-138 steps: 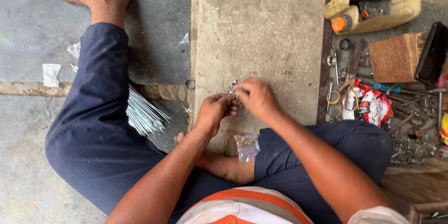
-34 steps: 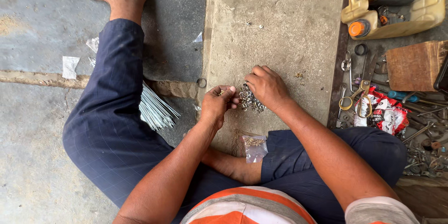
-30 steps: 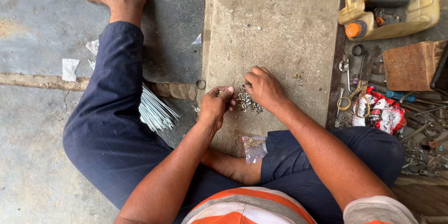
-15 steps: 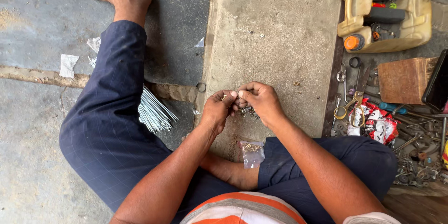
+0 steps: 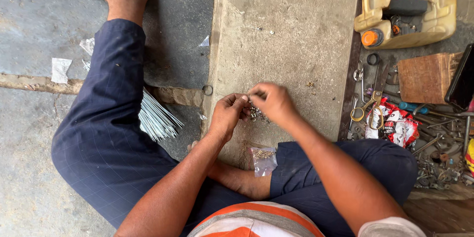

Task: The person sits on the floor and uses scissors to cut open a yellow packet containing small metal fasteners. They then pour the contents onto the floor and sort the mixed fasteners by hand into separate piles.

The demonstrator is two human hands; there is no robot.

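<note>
Two bare hands meet over a raised concrete slab (image 5: 286,30), seen from above a person sitting on the floor. Farthest left, paper scraps (image 5: 61,69) lie on the grey floor, and a bundle of thin metal spokes (image 5: 155,118) pokes out from under the bent leg in dark blue trousers. Next comes the left hand (image 5: 228,113), its fingers curled and pinched on a cluster of small metal parts (image 5: 256,113). The right hand (image 5: 272,103) closes on the same cluster from the other side, so both hands are together at the slab's near edge. Just below them, a small clear plastic bag (image 5: 263,159) with brassy bits rests against the leg. Judging by the few loose pieces on the slab and the bag not emptied, the sorting looks only partly done. Farther right sit yellow-handled scissors (image 5: 366,111), red-and-white packets (image 5: 395,123), a wooden block (image 5: 425,76) and a cut-open yellowish jerrycan (image 5: 405,7) holding tools.
</note>
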